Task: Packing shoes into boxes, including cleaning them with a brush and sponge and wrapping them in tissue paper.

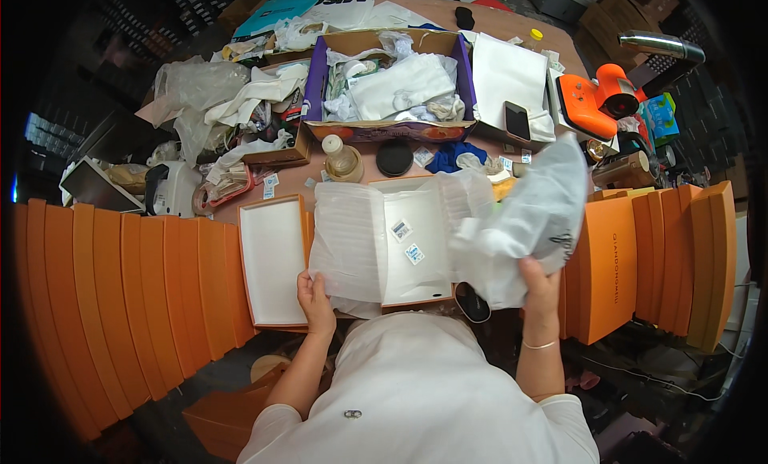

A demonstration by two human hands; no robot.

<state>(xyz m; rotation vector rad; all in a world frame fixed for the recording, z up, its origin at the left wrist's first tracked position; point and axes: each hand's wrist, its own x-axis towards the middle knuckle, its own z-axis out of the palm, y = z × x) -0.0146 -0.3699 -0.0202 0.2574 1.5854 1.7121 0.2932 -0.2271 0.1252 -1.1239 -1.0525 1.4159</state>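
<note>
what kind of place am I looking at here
Probably a packing or order-fulfilment workbench. Rows of orange boxes flank an open box lined with white tissue, and an orange tape dispenser sits by a carton of wrapping material.

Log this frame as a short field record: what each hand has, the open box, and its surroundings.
left hand: grips the near edge of the white tissue sheet draped over the open box
right hand: holds up a white fabric bag
open box: orange outside, white inside, two small packets lying in it
box lid: lies open side up, to the left
both sides: rows of orange boxes standing on edge
</note>
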